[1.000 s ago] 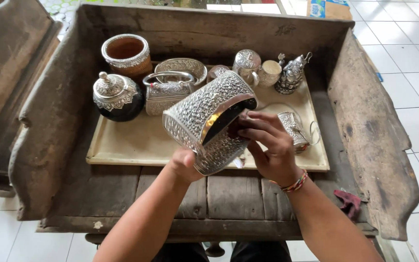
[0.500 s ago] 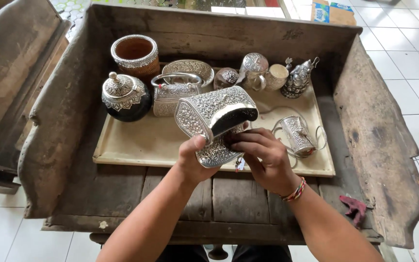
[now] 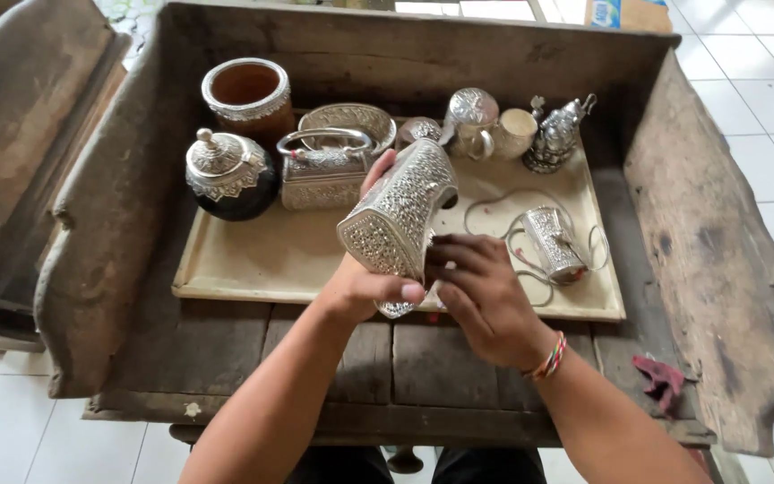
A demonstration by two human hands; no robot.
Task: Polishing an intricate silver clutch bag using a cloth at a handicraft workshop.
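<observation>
I hold the embossed silver purse [image 3: 398,215] tipped up above the front edge of the cream tray [image 3: 253,260], which sits on the old wooden surface [image 3: 226,345]. The main risk, as I judge it, is a slip: the purse is smooth, ornate metal held at an angle, and if my hold loosens while the other hand works at it, it could drop onto the tray rim or knock into the small silver cup [image 3: 552,244] and the loose cord [image 3: 494,199] lying just beside it. A wide swing could also catch the handled silver box [image 3: 322,172] behind. My left hand [image 3: 360,285] has its grip closed around the lower end of the purse, thumb across the front, fingers wrapped behind. My right hand [image 3: 481,291] has its grip curled narrow, fingertips touching the purse's side; whether it pinches anything I cannot tell.
</observation>
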